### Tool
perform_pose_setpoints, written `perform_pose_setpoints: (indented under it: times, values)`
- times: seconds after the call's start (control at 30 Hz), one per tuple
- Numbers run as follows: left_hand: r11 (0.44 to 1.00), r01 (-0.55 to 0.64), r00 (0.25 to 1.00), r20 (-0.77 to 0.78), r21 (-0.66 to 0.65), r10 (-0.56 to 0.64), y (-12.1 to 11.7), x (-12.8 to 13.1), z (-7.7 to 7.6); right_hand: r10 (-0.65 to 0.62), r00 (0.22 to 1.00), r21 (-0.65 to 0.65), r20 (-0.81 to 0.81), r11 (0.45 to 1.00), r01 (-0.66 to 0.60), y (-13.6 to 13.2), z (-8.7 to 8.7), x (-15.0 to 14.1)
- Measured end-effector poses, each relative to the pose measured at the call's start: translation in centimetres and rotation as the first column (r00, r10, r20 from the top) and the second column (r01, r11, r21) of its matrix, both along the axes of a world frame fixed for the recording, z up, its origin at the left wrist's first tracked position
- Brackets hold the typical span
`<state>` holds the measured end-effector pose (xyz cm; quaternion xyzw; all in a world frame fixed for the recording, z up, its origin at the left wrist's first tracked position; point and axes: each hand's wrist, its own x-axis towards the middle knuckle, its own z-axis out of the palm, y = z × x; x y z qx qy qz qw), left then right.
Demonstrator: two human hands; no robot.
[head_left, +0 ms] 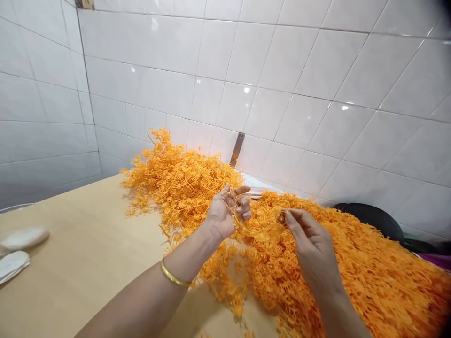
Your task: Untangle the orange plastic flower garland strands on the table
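My left hand, palm up with its fingers curled, holds the thin stems of an orange plastic foliage sprig. To its right, my right hand pinches a small orange leafy piece between thumb and forefinger. Some of that piece blurs into the orange behind it, so I cannot tell if both hands hold the same sprig. Behind my left hand lies a heap of orange plastic foliage sprigs with stems sticking out. A larger, denser orange pile spreads under and beyond my right hand.
The light wooden table meets a white tiled wall. A metal bracket stands against that wall. Black round pan-like things sit behind the pile at right. White objects lie at the table's left edge.
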<state>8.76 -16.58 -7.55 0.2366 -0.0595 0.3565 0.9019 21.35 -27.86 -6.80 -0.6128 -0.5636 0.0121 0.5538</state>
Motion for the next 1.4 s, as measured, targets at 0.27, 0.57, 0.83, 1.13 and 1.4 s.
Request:
perform_pose_setpoints:
  times: [0.27, 0.57, 0.83, 1.13, 1.4]
  values:
    - [0.991, -0.062, 0.985, -0.169, -0.118, 0.041, -0.4, 0.9, -0.4, 0.141, 0.916, -0.032, 0.376, 0.99, -0.139, -0.4, -0.4, -3.5]
    - [0.998, -0.017, 0.964, -0.267, -0.061, 0.0, -1.0, 1.4, -0.9, 0.366, 0.929, -0.275, -0.056, 0.889, -0.367, 0.8, -1.3, -2.7]
    - [0.981, 0.026, 0.933, -0.356, 0.193, 0.046, -1.3, 1.4, -1.3, 0.306, 0.629, -0.105, -0.714, 0.842, -0.529, 1.2, -1.4, -0.5]
    - [0.967, -0.134, 0.878, -0.428, 0.214, 0.217, -0.9, 2.1, -2.2, 0.206, 0.961, -0.298, -0.183, 0.92, -0.254, 1.4, -1.7, -0.4]
    - [0.977, -0.092, 0.881, -0.442, 0.192, 0.17, -1.4, 2.1, -2.1, -0.068, 0.902, -0.025, 0.425, 0.996, 0.086, 1.2, -1.7, -1.7]
